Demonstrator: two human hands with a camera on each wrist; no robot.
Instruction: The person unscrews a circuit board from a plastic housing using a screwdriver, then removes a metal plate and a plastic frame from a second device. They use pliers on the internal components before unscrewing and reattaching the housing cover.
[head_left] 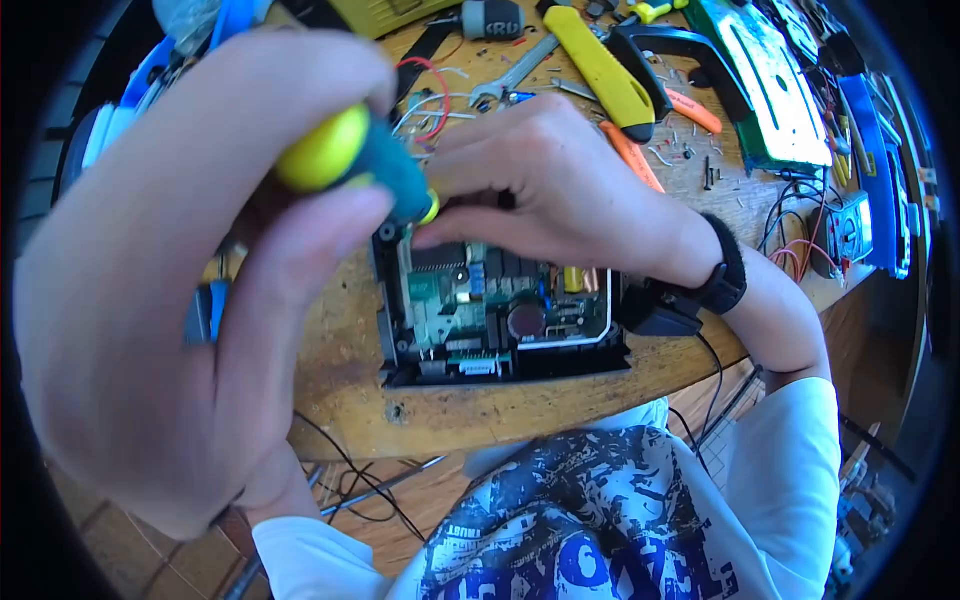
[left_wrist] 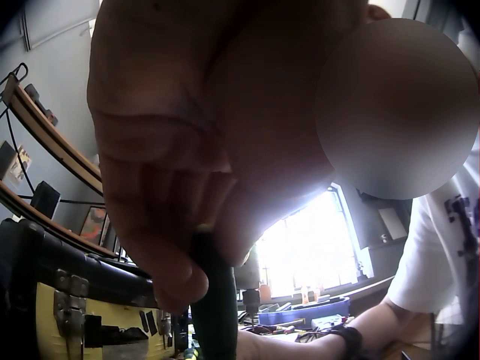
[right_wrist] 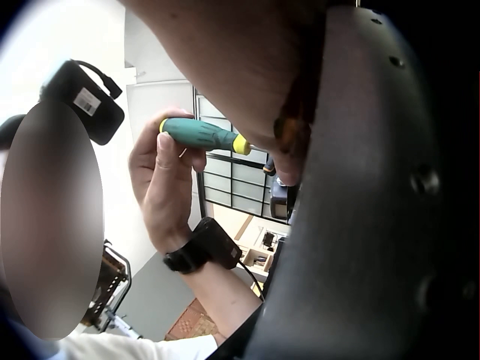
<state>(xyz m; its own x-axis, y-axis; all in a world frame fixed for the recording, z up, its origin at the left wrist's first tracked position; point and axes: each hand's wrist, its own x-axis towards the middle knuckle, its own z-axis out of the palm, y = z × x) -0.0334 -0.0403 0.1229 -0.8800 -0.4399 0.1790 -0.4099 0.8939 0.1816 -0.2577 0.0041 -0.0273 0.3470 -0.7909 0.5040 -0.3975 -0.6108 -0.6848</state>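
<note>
A screwdriver [head_left: 393, 172] with a green and yellow handle is held in my left hand [head_left: 165, 280], thumb and fingers curled round the grip. It tilts down toward the left part of an open black housing [head_left: 388, 320]. Inside that housing lies a green circuit board [head_left: 432, 325] with chips and a round dark component [head_left: 527, 320]. My right hand [head_left: 570, 190] reaches over the far side of the board. Its thumb and fingers pinch round the screwdriver's lower end, just below the yellow collar. In the right wrist view the thin shaft [right_wrist: 256, 148] runs in behind these fingers; its tip is hidden.
Behind the housing lie a yellow utility knife [head_left: 600, 70], a wrench [head_left: 520, 72], orange handles [head_left: 692, 110] and scattered screws and wires. A multimeter [head_left: 852, 232] with leads stands at the right edge. Cables hang below the table's near edge [head_left: 450, 432].
</note>
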